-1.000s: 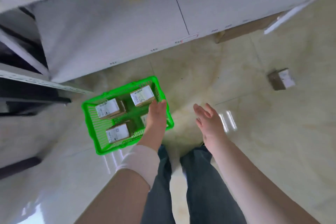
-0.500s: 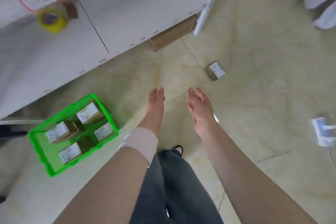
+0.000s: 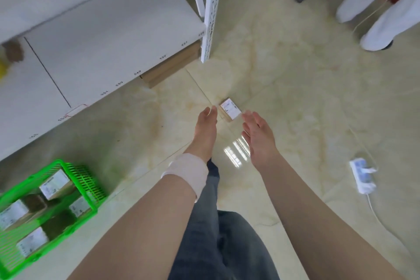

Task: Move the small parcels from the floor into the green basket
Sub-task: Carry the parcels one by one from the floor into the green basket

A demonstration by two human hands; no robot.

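One small brown parcel (image 3: 230, 109) with a white label lies on the pale floor ahead of me. My left hand (image 3: 205, 129) and my right hand (image 3: 259, 136) reach toward it, one on each side, fingers straight, holding nothing and short of touching it. The green basket (image 3: 88, 184) stands on the floor at the lower left, behind my left arm, with several labelled parcels (image 3: 54, 183) inside. A white band wraps my left wrist.
A white shelf unit (image 3: 102, 36) with an upright post (image 3: 210, 11) runs along the left. A cardboard box (image 3: 169, 68) sits under it. A white power strip (image 3: 363, 175) and cable lie at the right. Another person's white-clad legs (image 3: 381, 11) stand at the top right.
My view has swung right, away from the basket. Both hands have moved forward and now flank the parcel on the floor. The basket has slid to the lower left corner.
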